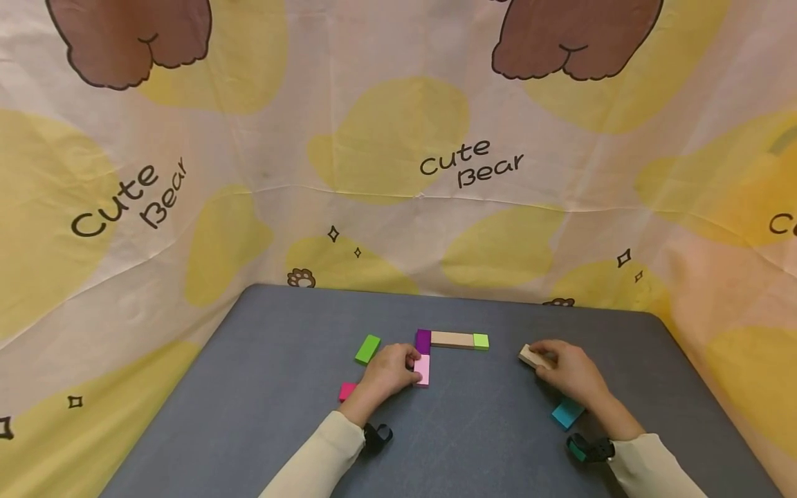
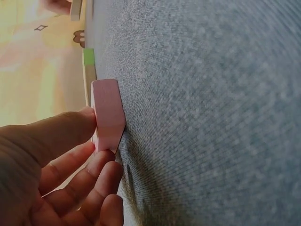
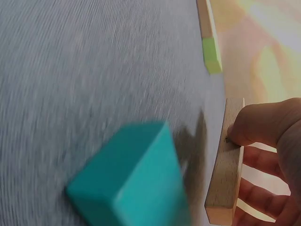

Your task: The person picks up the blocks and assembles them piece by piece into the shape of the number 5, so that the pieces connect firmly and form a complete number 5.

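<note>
My left hand (image 1: 391,372) pinches a light pink block (image 1: 423,371) between thumb and fingers, and the block lies flat on the table. Its far end meets a purple block (image 1: 423,341). A long tan block (image 1: 452,339) runs rightward from the purple one and ends at a small lime-green block (image 1: 481,342). On the right side, my right hand (image 1: 574,373) holds a plain wooden block (image 3: 226,165) by thumb and fingers, raised off the surface. Nearer me, a teal block (image 1: 567,413) lies below that hand and looms large in the right wrist view.
A green block (image 1: 368,349) lies left of my left hand. Partly covered by the left forearm is a red-pink block (image 1: 347,391). Behind the dark grey table (image 1: 274,360) hangs a printed yellow and pink cloth (image 1: 386,138).
</note>
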`<state>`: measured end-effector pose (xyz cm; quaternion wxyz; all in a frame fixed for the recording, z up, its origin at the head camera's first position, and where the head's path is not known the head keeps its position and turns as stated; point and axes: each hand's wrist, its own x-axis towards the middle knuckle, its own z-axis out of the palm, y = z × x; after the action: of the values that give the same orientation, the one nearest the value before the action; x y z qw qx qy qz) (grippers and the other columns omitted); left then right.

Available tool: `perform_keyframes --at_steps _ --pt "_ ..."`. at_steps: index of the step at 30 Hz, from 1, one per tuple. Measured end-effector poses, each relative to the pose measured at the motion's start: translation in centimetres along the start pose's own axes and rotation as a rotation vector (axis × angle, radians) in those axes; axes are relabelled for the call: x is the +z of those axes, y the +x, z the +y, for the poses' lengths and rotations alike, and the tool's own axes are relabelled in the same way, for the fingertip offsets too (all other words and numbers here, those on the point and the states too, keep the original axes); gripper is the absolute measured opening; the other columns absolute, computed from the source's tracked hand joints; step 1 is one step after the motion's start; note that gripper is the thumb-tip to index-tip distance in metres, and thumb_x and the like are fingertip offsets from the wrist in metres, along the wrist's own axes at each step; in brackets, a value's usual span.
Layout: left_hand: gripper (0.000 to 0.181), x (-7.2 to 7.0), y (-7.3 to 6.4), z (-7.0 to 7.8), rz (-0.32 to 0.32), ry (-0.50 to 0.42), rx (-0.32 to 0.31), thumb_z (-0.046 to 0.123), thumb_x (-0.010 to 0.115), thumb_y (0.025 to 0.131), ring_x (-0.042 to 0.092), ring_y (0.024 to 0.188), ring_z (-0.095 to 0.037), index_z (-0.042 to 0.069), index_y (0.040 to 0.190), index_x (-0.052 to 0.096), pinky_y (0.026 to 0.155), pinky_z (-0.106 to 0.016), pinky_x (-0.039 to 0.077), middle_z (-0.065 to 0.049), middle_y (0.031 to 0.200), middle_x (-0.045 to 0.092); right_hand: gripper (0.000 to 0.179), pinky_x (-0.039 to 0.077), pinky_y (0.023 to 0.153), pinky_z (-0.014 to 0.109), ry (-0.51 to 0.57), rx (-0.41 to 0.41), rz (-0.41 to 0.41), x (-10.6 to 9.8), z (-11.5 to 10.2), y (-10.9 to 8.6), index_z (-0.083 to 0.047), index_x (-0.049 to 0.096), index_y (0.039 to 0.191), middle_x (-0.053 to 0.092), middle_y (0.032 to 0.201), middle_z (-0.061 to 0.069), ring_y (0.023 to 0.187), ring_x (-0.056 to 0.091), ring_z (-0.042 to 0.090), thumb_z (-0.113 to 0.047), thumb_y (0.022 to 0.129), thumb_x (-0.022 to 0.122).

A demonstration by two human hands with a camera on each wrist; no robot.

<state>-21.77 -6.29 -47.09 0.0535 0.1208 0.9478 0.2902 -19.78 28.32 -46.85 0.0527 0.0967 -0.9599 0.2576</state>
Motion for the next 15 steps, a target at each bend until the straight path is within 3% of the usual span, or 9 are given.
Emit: perform_keyframes --at_steps 8,15 --pt "0.027 0.1 -0.2 0.2 0.016 0.031 0.002 0.018 0.080 0.075 0.051 0.071 -0.012 0.011 0.100 0.071 0.063 -0.028 0.043 0.001 0.082 0.062 0.031 0.051 0.072 0.044 -0.004 -0.068 0.008 1.0 -1.9 0.5 -0.011 0.070 0.109 0.068 0.112 0.014 0.091 0.063 0.026 -0.008 0.079 0.072" --pt "0.027 0.0 -0.2 0.7 0.001 0.013 -0.035 0.018 0.080 0.076 0.050 0.071 -0.014 0.011 0.101 0.071 0.064 -0.029 0.044 -0.001 0.082 0.061 0.031 0.052 0.074 0.042 0.012 -0.132 0.005 2.2 -4.2 0.6 -0.014 0.071 0.108 0.070 0.108 0.007 0.092 0.064 0.023 -0.008 0.077 0.074"
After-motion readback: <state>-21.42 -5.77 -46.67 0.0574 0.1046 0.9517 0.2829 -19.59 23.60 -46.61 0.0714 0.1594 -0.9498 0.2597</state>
